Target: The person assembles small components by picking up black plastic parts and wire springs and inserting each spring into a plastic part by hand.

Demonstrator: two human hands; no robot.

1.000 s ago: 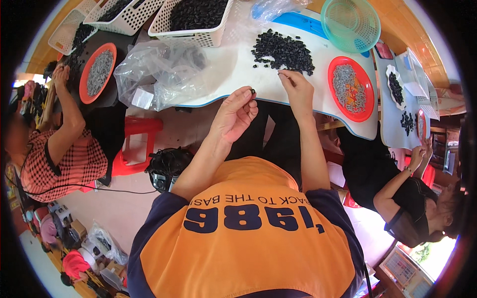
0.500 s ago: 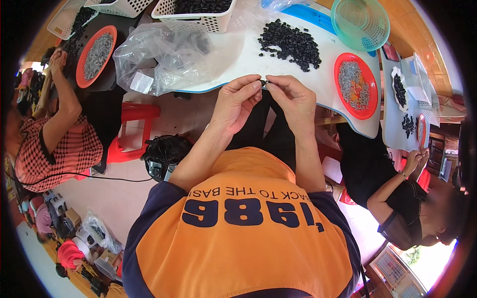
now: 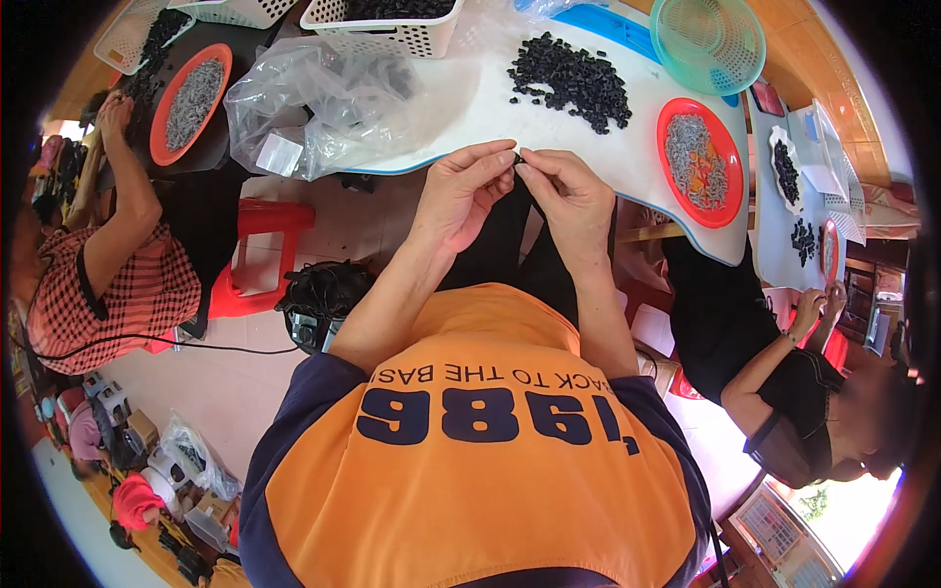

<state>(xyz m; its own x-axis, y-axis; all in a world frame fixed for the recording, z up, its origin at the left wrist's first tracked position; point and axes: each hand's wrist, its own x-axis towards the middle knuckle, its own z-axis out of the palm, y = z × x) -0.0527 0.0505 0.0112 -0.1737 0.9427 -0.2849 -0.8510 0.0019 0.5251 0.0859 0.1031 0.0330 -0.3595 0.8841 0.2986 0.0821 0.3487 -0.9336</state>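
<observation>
My left hand [image 3: 459,196] and my right hand [image 3: 569,201] meet just off the near edge of the white table [image 3: 470,103]. Both are closed, thumb against forefinger, pinching a small black piece [image 3: 518,159] between them. Fingertips cover most of that piece, so its exact kind cannot be made out. Beyond my hands, a loose pile of similar small black pieces [image 3: 570,83] lies on the table. To the right stands a red plate [image 3: 725,137] with many small grey metal-looking parts [image 3: 688,137] and some orange ones.
A clear plastic bag [image 3: 314,108] lies left on the table, below a white basket [image 3: 431,41] of black pieces. A green colander [image 3: 708,49] is at the far right. Co-workers sit on both sides, one in a checked shirt [image 3: 108,284]. A red stool [image 3: 265,255] stands left.
My fingertips have drawn closer together around the small black piece, and my right hand has shifted slightly left. The view has shifted a little; both hands keep their pinch.
</observation>
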